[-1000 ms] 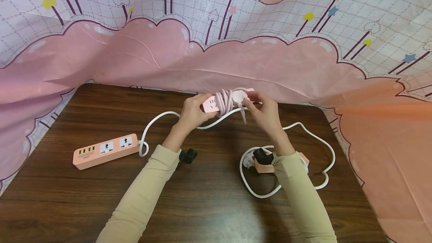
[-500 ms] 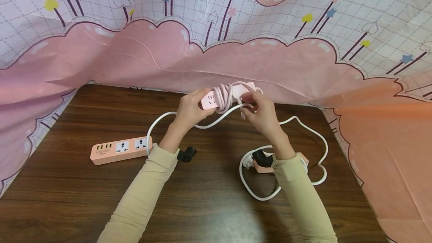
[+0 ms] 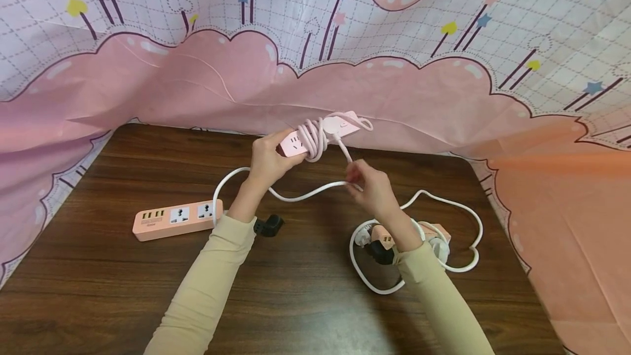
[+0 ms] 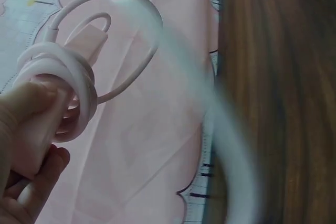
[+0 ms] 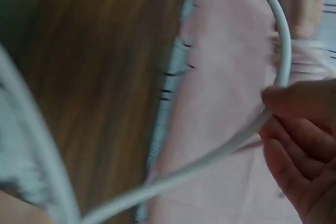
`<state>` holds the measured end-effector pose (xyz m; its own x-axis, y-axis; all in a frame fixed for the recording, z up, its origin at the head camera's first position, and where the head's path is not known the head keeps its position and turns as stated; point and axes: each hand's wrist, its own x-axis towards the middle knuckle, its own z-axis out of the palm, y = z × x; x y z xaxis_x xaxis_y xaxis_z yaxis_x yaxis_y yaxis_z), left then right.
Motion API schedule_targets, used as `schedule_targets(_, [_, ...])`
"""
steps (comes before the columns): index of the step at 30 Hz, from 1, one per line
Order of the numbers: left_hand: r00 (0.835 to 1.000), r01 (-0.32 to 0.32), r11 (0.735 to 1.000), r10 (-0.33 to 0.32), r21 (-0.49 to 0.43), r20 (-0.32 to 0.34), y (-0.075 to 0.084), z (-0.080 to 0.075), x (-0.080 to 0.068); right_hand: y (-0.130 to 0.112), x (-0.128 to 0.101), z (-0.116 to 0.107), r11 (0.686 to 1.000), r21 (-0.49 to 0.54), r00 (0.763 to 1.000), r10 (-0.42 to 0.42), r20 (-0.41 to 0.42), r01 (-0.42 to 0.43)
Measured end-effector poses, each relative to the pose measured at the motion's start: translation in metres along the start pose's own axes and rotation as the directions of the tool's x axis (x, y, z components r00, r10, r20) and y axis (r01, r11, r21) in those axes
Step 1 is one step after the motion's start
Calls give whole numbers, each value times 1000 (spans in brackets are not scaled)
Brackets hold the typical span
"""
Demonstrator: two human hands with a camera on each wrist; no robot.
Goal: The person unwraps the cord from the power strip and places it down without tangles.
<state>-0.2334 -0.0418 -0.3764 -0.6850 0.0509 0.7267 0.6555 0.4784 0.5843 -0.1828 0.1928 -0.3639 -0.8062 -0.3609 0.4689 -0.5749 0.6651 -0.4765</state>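
My left hand (image 3: 268,163) grips one end of a slim pink power strip (image 3: 293,145), raised above the back of the table. Several turns of its pink cord (image 3: 313,138) wrap the strip's middle, and a round plug (image 3: 332,127) sits on its face. In the left wrist view the thumb presses the strip (image 4: 37,135) below the cord turns. My right hand (image 3: 368,188) is lower and to the right. Its thumb and fingers pinch a white cable (image 5: 283,51) in the right wrist view. The pink cord also runs down to these fingers; whether they hold it too, I cannot tell.
A peach power strip (image 3: 172,222) with USB ports lies at the left on the dark wooden table (image 3: 296,300). Another peach strip (image 3: 439,230), with white cable looped about it, lies under my right forearm. A patterned cloth (image 3: 315,92) rises behind the table.
My right hand has left the pink strip and moved down with the white cable. The left hand has shifted slightly left with the strip. The left peach strip slid right, then stayed.
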Motion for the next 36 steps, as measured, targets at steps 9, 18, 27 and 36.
schedule_targets(9, [999,52,997,-51,-49,9,6,-7,4,13,-18,30,998,-47,970,-24,241,36])
schedule_targets(18, [997,49,997,-45,-67,58,9,-6,0,-26,3,-19,998,38,975,-57,216,50])
schedule_targets(27, [991,37,993,-21,-116,133,24,-9,-4,-39,35,-51,998,-63,995,-25,-97,19])
schedule_targets(36, [984,-33,989,58,-145,168,38,-13,-13,-48,44,-51,985,-169,983,50,175,-20])
